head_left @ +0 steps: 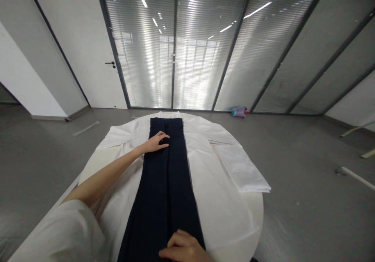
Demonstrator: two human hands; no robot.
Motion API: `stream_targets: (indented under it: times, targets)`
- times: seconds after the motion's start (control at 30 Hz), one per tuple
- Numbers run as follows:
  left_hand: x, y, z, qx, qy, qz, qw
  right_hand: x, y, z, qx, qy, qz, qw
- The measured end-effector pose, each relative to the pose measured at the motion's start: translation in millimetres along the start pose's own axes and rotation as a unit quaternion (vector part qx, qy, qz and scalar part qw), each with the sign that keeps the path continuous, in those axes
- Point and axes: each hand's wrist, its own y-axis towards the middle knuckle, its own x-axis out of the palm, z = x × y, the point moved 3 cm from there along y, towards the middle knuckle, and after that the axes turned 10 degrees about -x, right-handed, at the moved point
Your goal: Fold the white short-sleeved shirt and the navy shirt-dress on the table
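Note:
Dark navy trousers point(175, 183) lie lengthwise with the waistband at the far end, on top of a spread white shirt point(216, 199). The shirt's right sleeve point(243, 170) hangs slightly past the table's edge. My left hand point(156, 142) rests on the trousers just below the waistband, beside the front fastening, with thumb and fingers apart. At the bottom of the view, my right hand point(186, 248) is closed over the lower part of the trousers, seemingly gripping the cloth; its fingertips are partly hidden.
Beneath the clothes is a round, pale table point(256, 211). A blue and pink basket-like object point(239, 112) stands on the floor by the glass partition point(199, 58). Pale legs or poles point(359, 178) show at the right. A white door point(99, 54) is at the back left.

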Motion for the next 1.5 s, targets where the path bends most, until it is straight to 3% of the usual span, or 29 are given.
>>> stream_targets:
  times: [0.07, 0.13, 0.33, 0.5, 0.6, 0.7, 0.83, 0.97, 1.13, 1.27, 1.5]
  targets:
    - [-3.5, -13.0, -3.2, -0.026, 0.057, 0.09, 0.994, -0.6, -3.1, 2.4, 0.007, -0.003, -0.002, 1.0]
    - [-0.8, -26.3, -10.1, -0.064, 0.101, 0.127, 0.985, -1.5, -5.1, 3.2, 0.016, -0.004, -0.005, 1.0]
    - [20.2, -47.9, -25.9, -0.098, 0.165, 0.031, 0.981, -7.4, -7.5, -6.7, 0.04, 0.003, 0.003, 0.999]
    - [13.0, -64.2, -1.2, -0.087, 0.185, 0.033, 0.978, -28.9, -5.5, -31.3, 0.07, -0.001, -0.013, 0.997]
    - [15.3, -102.9, 28.7, -0.023, 0.179, 0.009, 0.984, -49.2, 3.2, -52.2, 0.069, -0.006, 0.009, 0.998]
    - [24.5, -160.3, 52.7, 0.021, 0.175, -0.026, 0.984, -65.2, 14.3, -66.2, 0.065, -0.039, 0.063, 0.995]
    - [31.3, -229.2, 64.5, -0.01, 0.179, -0.034, 0.983, -61.3, 23.3, -62.3, 0.058, -0.117, 0.051, 0.99]
    - [26.8, -274.9, 77.9, -0.032, 0.173, -0.011, 0.984, -48.2, 22.4, -55.5, 0.041, -0.175, 0.04, 0.983]
    - [23.3, -322.9, 105.0, -0.033, 0.136, -0.022, 0.99, -41.5, 13.2, -69.6, 0.05, -0.219, 0.133, 0.965]
    - [26.6, -355.4, 113.1, -0.053, 0.114, 0.044, 0.991, -28.0, 3.2, -92.3, 0.009, -0.205, 0.186, 0.961]
    - [28.8, -378.3, 132.0, -0.03, 0.195, 0.228, 0.954, 12.6, 5.7, -125.9, -0.116, -0.212, 0.135, 0.961]
